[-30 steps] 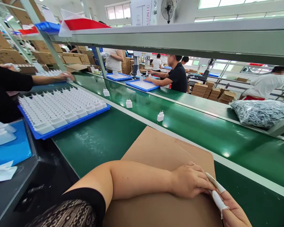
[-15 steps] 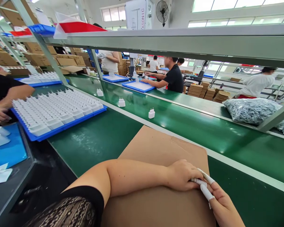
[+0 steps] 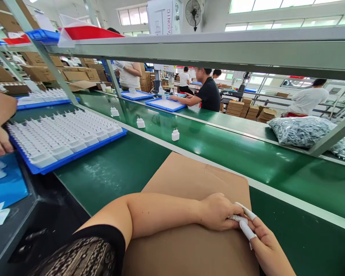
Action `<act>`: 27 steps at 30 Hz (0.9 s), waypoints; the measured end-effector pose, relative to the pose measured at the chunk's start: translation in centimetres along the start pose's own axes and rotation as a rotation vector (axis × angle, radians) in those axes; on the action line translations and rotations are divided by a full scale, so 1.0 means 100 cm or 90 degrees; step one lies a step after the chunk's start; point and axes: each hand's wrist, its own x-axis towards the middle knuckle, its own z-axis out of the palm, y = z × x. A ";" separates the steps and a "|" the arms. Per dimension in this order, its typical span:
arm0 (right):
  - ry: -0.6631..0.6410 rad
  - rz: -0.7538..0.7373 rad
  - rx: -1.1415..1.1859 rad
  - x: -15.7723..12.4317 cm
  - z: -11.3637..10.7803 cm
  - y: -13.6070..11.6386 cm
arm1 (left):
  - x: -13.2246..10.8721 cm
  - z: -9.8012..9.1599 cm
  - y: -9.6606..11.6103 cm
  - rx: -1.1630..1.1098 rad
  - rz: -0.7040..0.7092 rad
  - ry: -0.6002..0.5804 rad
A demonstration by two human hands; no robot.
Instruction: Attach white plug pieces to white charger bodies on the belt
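Clearances are referenced to the cardboard sheet (image 3: 195, 176). Left of the sheet, a bare stretch of green work surface (image 3: 103, 168) provides a passage, bounded farther left by the blue tray (image 3: 74, 155) filled with white chargers (image 3: 66, 132). Across the sheet, the left forearm (image 3: 161, 211) forms a barrier; at its right edge, the left hand (image 3: 217, 211) and right hand (image 3: 264, 239) obstruct access. Beyond the sheet, the green belt (image 3: 218, 138) permits passage around three loose chargers (image 3: 140, 122) (each stands apart from its neighbour). Higher and beyond the sheet, the shelf beam (image 3: 189, 55) limits upward reach.
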 end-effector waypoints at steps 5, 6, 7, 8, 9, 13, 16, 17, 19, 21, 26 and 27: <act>-0.007 0.004 0.000 0.000 -0.001 0.001 | -0.001 0.000 -0.002 -0.029 -0.003 0.001; -0.006 0.004 -0.002 0.000 -0.001 0.002 | -0.001 0.001 -0.002 -0.031 -0.003 0.000; -0.003 0.004 -0.003 0.000 -0.001 0.002 | -0.001 0.001 -0.002 -0.032 -0.003 -0.002; -0.001 0.004 -0.004 0.000 -0.001 0.003 | -0.001 0.001 -0.002 -0.033 -0.002 -0.002; 0.000 0.003 -0.005 0.000 -0.001 0.003 | -0.001 0.001 -0.002 -0.035 -0.001 0.000; 0.004 -0.011 -0.003 0.001 0.000 0.005 | 0.000 0.002 -0.003 -0.039 -0.002 0.004; 0.011 -0.008 0.001 0.001 0.000 0.002 | 0.001 0.002 -0.003 -0.041 -0.003 0.007; 0.012 -0.004 0.000 0.000 0.000 0.000 | 0.001 0.002 -0.003 -0.042 -0.003 0.007; 0.008 0.001 -0.006 -0.001 0.001 -0.003 | 0.001 0.002 -0.003 -0.045 -0.004 0.005; 0.005 0.002 -0.014 -0.002 0.001 -0.005 | 0.000 0.002 -0.003 -0.046 -0.004 0.003; 0.007 0.003 -0.038 -0.002 0.002 -0.007 | 0.000 0.001 -0.002 -0.043 0.001 0.004; 0.006 0.003 -0.038 -0.002 0.002 -0.007 | 0.000 0.001 -0.003 -0.041 0.000 0.005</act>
